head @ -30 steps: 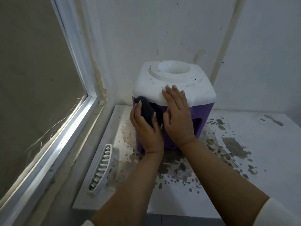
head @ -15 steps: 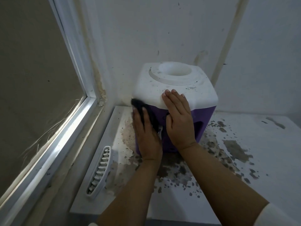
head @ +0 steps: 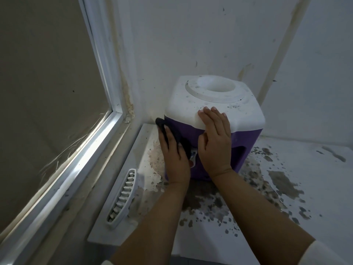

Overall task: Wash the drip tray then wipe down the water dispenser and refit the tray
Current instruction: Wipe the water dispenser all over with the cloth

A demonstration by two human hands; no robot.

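My left hand (head: 174, 155) presses one dark cloth (head: 172, 133) flat-fingered against the one purple-and-white water dispenser (head: 214, 119), my right hand (head: 215, 142) lies flat-fingered on its front, and one drip tray (head: 122, 197) lies on the stained counter (head: 286, 207), left.

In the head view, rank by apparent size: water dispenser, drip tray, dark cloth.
1. Water dispenser, clearly largest.
2. Drip tray, long and narrow; it lies nearer the camera, which flatters it.
3. Dark cloth, smallest as seen, though the left hand hides part of it.
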